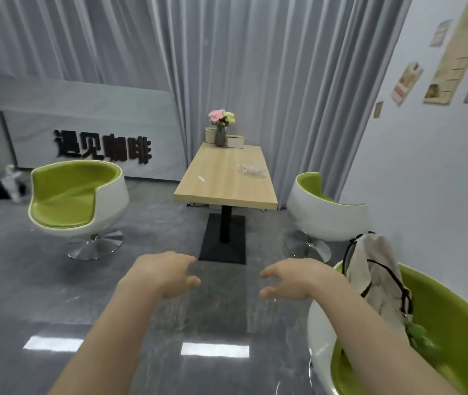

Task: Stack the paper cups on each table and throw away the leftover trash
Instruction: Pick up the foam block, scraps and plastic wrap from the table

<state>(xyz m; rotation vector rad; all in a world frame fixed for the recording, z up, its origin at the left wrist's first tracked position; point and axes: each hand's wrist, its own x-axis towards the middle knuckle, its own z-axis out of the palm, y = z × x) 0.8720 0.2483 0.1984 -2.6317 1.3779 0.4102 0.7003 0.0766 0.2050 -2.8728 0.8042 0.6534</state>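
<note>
Grey curtains (pixel 227 52) hang behind a wooden desk (pixel 221 178) on a black pedestal. Green-and-white tub chairs (pixel 76 195) stand on the glossy grey floor (pixel 13 275), which reflects ceiling lights. Posters (pixel 452 52) dot the pale right wall; a grey sign panel (pixel 96 132) bears black characters.

At the left of my view, black raised characters "遇见咖啡" stand on a grey wall panel (pixel 90 138).

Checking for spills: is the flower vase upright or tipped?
Upright: the vase stands on the table's far end, flowers pointing up.
</note>
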